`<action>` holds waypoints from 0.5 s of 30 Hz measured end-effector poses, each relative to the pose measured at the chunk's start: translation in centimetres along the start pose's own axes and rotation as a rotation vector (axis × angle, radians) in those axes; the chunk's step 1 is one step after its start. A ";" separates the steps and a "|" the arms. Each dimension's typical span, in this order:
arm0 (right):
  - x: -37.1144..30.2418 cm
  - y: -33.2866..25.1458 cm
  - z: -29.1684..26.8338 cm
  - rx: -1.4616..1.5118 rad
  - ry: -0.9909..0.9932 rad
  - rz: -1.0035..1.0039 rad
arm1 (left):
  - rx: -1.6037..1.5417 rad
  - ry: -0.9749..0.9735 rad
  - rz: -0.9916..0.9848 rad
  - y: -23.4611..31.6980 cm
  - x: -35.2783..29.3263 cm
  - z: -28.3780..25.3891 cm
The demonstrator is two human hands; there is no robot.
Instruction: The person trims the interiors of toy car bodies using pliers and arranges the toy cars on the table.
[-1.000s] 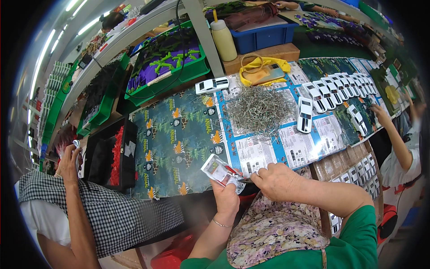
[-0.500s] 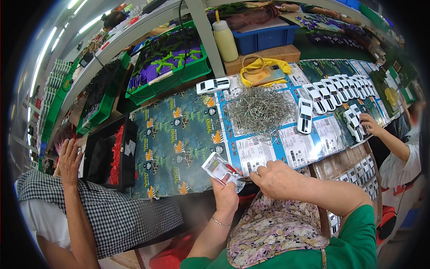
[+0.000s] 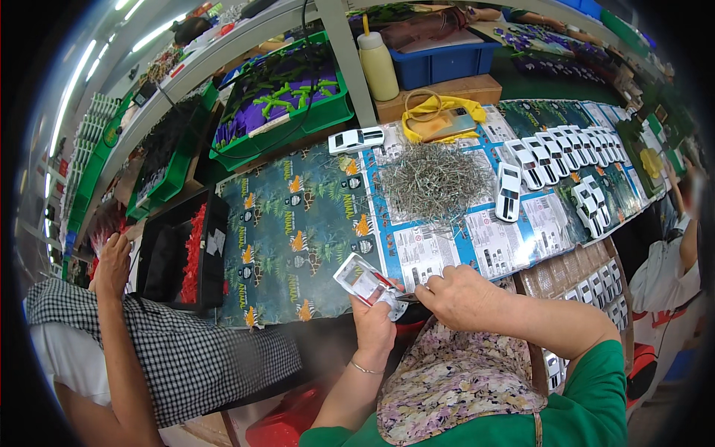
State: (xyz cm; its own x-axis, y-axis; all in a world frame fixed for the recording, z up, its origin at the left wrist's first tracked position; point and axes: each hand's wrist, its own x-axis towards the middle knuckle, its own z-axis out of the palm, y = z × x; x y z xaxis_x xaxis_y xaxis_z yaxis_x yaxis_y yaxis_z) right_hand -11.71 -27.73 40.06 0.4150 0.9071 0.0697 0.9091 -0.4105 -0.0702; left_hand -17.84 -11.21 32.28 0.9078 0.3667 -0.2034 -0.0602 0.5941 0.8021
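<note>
- Left hand (image 3: 375, 328): fingers wrapped around a white toy car shell (image 3: 360, 275), red strips visible on it.
- Location of shell: at the near edge of the printed sheets (image 3: 298, 253), to the left of the right hand (image 3: 460, 299).
- Right hand: fingers bunched by the shell's right end; from where I stand, I cannot tell whether they grasp anything.
- Heap of thin metal pins (image 3: 434, 182): beyond both hands.
- Single white car (image 3: 508, 194): just right of the heap.
- Black bin (image 3: 173, 253): far left, red parts (image 3: 195, 253) inside.
</note>
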 end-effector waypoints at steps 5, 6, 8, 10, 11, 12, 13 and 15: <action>0.3 0.0 -0.1 0.007 -0.022 0.006 | 0.038 -0.001 0.023 -0.1 0.0 0.0; 0.4 0.0 -0.2 -0.021 -0.020 -0.014 | 0.042 -0.001 0.014 -0.1 0.0 0.0; 0.5 -0.1 -0.3 -0.049 -0.017 -0.034 | 0.047 -0.003 0.004 0.0 -0.1 0.0; 0.6 -0.1 -0.5 -0.068 -0.047 -0.041 | 0.029 0.001 0.007 -0.1 -0.1 0.0; 0.7 -0.1 -0.6 -0.069 -0.047 -0.042 | 0.027 0.001 0.008 -0.2 -0.1 0.0; 0.8 -0.1 -0.7 -0.068 -0.051 -0.046 | 0.032 -0.003 0.010 -0.3 0.0 -0.1; 0.8 0.0 -0.7 -0.068 -0.056 -0.051 | 0.037 -0.008 0.012 -0.3 0.0 -0.1; 1.1 -0.1 -1.1 -0.075 -0.082 -0.050 | 0.022 -0.001 0.001 -0.3 0.0 -0.1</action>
State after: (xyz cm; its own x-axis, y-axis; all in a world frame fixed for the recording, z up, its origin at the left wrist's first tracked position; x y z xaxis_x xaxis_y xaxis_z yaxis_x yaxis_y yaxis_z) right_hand -11.28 -26.77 41.26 0.3673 0.9300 -0.0105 0.9301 -0.3673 0.0057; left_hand -17.88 -11.32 32.03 0.9080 0.3671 -0.2020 -0.0522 0.5775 0.8147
